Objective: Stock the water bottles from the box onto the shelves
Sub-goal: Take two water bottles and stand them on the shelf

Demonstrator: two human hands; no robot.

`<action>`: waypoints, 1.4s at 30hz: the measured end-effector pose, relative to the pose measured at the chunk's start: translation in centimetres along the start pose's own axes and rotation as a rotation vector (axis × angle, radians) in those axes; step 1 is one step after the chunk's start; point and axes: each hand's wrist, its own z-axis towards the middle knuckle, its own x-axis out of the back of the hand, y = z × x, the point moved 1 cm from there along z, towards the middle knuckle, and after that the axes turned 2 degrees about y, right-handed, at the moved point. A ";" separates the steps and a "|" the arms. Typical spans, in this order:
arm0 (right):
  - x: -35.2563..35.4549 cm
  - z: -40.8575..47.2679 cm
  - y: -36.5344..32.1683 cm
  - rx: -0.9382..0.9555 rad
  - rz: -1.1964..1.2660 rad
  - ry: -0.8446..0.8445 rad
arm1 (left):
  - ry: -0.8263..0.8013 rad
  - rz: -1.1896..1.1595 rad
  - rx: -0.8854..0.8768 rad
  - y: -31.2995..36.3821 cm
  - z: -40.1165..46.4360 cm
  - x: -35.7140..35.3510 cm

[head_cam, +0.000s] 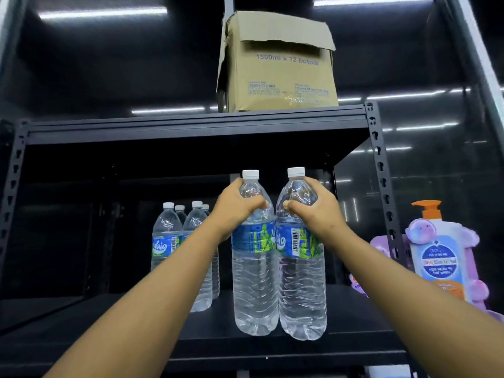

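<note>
My left hand [236,205] grips the shoulder of a clear water bottle [255,285] with a white cap and blue-green label. My right hand [313,208] grips a second, matching bottle [302,290] right beside it. Both bottles are upright, side by side, with their bases at the front of the black shelf [354,317]; I cannot tell whether they rest on it. Several more bottles [167,236] stand further back on the same shelf, to the left. A brown cardboard box [278,77], its top flap open, sits on the shelf above.
The black metal rack has a perforated upright [381,192] at the right and another at the left [13,186]. A pump bottle with an orange top [439,257] in purple packaging stands just right of the rack. The left half of the shelf is dark.
</note>
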 end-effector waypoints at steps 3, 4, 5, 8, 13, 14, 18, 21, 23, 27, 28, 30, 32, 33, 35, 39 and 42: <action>-0.6 0.8 1.1 0.000 -0.001 -0.005 | -0.008 0.000 0.007 -0.9 1.0 -0.3; -0.8 1.1 1.5 -0.002 -0.002 0.000 | -0.017 0.000 0.006 -1.4 1.2 -0.5; -1.1 1.3 2.0 -0.003 -0.003 0.004 | -0.030 0.004 0.005 -1.9 1.4 -0.8; -1.7 1.7 3.5 -0.018 -0.017 0.007 | -0.050 0.012 0.023 -3.7 2.1 -1.5; -2.6 2.3 6.5 -0.049 -0.047 -0.004 | -0.009 -0.041 0.032 -6.8 3.5 -2.8; -2.8 2.5 7.1 -0.053 -0.052 -0.002 | -0.002 -0.048 0.029 -7.4 3.8 -3.2; -3.2 3.4 8.7 -0.075 -0.089 -0.004 | 0.047 -0.056 0.030 -9.2 4.6 -4.6; -3.3 3.9 9.9 -0.098 -0.097 -0.006 | 0.057 -0.041 0.028 -9.8 4.8 -5.2; -3.5 4.1 10.4 -0.108 -0.097 0.001 | 0.052 -0.032 0.026 -9.8 4.8 -5.2; -3.7 4.5 10.9 -0.101 -0.069 -0.009 | 0.008 0.022 0.033 -9.7 5.6 -4.6; -3.7 4.6 11.0 -0.092 -0.071 -0.014 | -0.001 0.031 0.035 -9.7 5.9 -4.5; -3.8 4.8 11.2 -0.068 -0.081 -0.028 | -0.010 0.050 0.047 -9.8 6.3 -4.2; -3.9 4.8 11.3 -0.058 -0.080 -0.038 | -0.016 0.040 0.073 -9.8 6.6 -3.9; -4.0 4.9 11.2 -0.054 -0.078 -0.050 | -0.021 0.021 0.088 -9.7 6.6 -3.8; -4.2 5.0 11.2 -0.058 -0.066 -0.074 | -0.026 -0.016 0.112 -9.8 6.5 -3.6; -4.4 4.8 11.2 -0.100 -0.046 -0.118 | 0.000 -0.073 0.116 -10.1 6.1 -3.7; -4.3 3.5 11.2 -0.129 -0.047 -0.130 | 0.074 -0.083 0.085 -10.3 5.8 -4.2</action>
